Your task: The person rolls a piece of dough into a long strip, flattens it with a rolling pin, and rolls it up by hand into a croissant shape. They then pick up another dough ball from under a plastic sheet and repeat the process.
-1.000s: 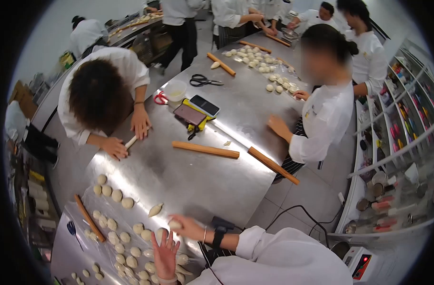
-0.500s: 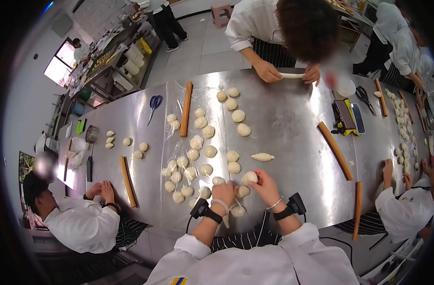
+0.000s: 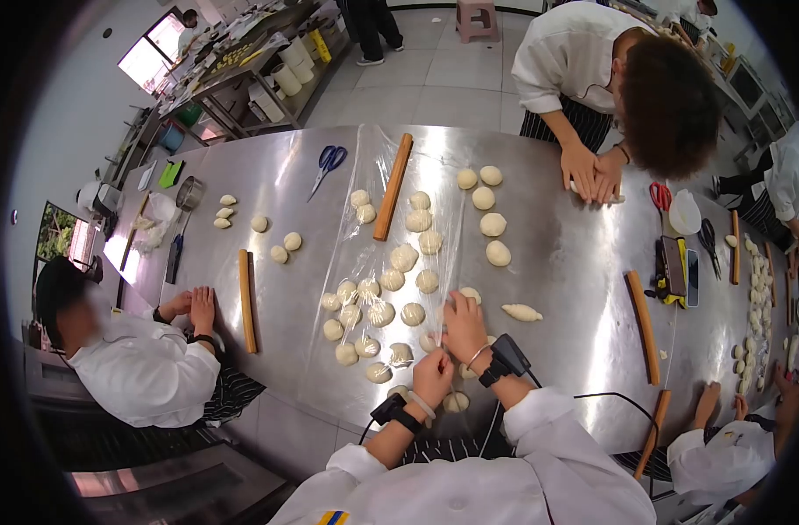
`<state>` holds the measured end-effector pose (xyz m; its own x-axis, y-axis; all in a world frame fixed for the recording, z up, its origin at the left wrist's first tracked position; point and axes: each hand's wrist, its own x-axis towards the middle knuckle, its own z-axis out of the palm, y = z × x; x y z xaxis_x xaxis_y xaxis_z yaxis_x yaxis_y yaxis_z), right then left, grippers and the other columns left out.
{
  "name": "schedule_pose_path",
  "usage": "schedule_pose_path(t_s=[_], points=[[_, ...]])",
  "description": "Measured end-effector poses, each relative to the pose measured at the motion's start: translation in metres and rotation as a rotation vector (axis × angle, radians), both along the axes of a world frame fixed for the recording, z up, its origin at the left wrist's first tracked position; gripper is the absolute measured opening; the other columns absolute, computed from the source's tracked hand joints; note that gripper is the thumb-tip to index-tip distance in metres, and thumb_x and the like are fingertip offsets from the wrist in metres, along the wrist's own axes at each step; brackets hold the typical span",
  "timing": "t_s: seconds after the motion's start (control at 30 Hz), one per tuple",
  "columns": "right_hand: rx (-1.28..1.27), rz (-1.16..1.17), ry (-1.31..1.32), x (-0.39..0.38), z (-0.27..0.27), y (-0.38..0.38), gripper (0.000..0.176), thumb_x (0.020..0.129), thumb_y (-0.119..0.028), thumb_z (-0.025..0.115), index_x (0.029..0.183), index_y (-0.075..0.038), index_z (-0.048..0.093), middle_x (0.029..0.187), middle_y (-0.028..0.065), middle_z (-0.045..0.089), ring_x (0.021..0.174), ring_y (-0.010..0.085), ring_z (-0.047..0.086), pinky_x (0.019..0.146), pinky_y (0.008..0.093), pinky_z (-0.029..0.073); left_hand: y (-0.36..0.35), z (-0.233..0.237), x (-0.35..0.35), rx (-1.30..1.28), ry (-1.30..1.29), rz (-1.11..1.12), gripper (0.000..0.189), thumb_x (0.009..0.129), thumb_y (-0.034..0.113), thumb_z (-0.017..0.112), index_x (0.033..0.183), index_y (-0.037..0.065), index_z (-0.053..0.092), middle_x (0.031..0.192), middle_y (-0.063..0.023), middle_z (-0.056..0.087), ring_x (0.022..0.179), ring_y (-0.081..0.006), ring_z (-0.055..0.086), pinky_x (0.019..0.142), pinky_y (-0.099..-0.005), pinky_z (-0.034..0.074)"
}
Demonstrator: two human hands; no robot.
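My left hand [image 3: 432,378] is closed in a pinch on the edge of a clear plastic sheet [image 3: 347,254], near the front of the metal table. Just beyond it, my right hand [image 3: 466,327] reaches over the sheet's right edge with its fingers curled down; what they hold, if anything, is hidden. Behind those fingers a dough ball [image 3: 471,295] partly shows. Several pale dough balls [image 3: 380,314] lie under the sheet. Another dough ball [image 3: 455,402] sits close to my right wrist. A ridged, spindle-shaped dough piece [image 3: 522,312] rests to the right.
A wooden rolling pin [image 3: 393,187] lies on the sheet; others [image 3: 246,302] [image 3: 643,326] lie left and right. Blue scissors [image 3: 328,171] are at the back. A co-worker's hands [image 3: 596,175] press dough across the table; another person's hands [image 3: 194,306] rest at left.
My right hand has moved from the dough ball it held to the sheet's edge, and that ball no longer shows in its fingers. The co-worker opposite has laid the dough strip on the table.
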<state>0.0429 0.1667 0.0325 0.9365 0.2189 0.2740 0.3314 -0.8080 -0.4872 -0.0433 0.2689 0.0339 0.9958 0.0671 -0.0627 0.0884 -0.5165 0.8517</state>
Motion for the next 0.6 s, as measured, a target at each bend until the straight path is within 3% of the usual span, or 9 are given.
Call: schedule_pose_path(t_s=[0.1,0.27,0.33,0.37,0.5,0.57,0.6], points=[[0.173,0.256,0.001,0.002,0.0,0.008,0.021,0.069,-0.009,0.059,0.088,-0.002,0.063,0.094,0.0061,0.058,0.095,0.0249,0.05,0.082,0.0371,0.041,-0.001,-0.001,-0.002,-0.013,-0.031,0.031,0.014,0.076,0.004,0.058,0.07,0.001,0.046,0.06,-0.017,0.049,0.055,-0.034,0.051,0.051,-0.0365,0.041],[0.022,0.227,-0.076,0.02,-0.039,0.039,0.013,0.07,-0.009,0.056,0.079,-0.005,0.065,0.09,0.0061,0.058,0.093,0.0239,0.05,0.078,0.0345,0.04,0.009,-0.005,0.0,-0.064,0.006,0.008,0.014,0.077,0.005,0.058,0.071,0.0,0.046,0.06,-0.0178,0.049,0.054,-0.0338,0.049,0.051,-0.0353,0.041],[-0.126,0.324,0.044,0.025,-0.038,0.05,0.033,0.077,-0.014,0.057,0.109,-0.003,0.06,0.097,0.0057,0.058,0.096,0.0234,0.048,0.081,0.0358,0.037,0.014,0.0,0.001,-0.015,0.038,0.056,0.014,0.077,0.004,0.058,0.072,0.0,0.045,0.06,-0.0176,0.049,0.053,-0.0321,0.048,0.051,-0.0344,0.041],[-0.045,0.278,-0.075,0.024,-0.037,0.051,0.01,0.068,-0.01,0.057,0.073,-0.004,0.064,0.088,0.0066,0.058,0.093,0.023,0.05,0.077,0.0329,0.039,0.017,0.001,0.001,-0.016,0.039,0.048,0.014,0.077,0.004,0.058,0.072,0.0,0.045,0.06,-0.0176,0.049,0.053,-0.0321,0.048,0.051,-0.0344,0.041],[-0.099,0.286,-0.023,0.023,-0.023,0.036,0.012,0.066,-0.011,0.061,0.077,-0.006,0.064,0.089,0.0055,0.058,0.093,0.023,0.05,0.078,0.0342,0.038,0.02,-0.008,-0.002,-0.043,0.039,0.018,0.015,0.078,0.004,0.058,0.071,0.0,0.045,0.059,-0.0162,0.049,0.051,-0.0296,0.048,0.051,-0.0345,0.041],[0.188,0.144,-0.032,0.009,-0.002,0.021,0.021,0.065,-0.01,0.065,0.086,-0.008,0.063,0.092,0.0062,0.056,0.094,0.0246,0.049,0.081,0.0372,0.037,0.019,-0.008,-0.001,-0.071,-0.003,0.017,0.015,0.078,0.004,0.058,0.071,0.001,0.045,0.059,-0.0155,0.049,0.051,-0.0288,0.048,0.051,-0.0343,0.041],[0.185,0.14,-0.035,0.001,0.004,0.013,0.021,0.065,-0.01,0.065,0.086,-0.008,0.063,0.092,0.0062,0.056,0.094,0.0246,0.049,0.081,0.0372,0.037,0.017,-0.005,-0.002,-0.035,0.002,0.013,0.015,0.078,0.005,0.058,0.072,0.001,0.046,0.059,-0.0155,0.049,0.051,-0.0296,0.049,0.05,-0.0348,0.041]])
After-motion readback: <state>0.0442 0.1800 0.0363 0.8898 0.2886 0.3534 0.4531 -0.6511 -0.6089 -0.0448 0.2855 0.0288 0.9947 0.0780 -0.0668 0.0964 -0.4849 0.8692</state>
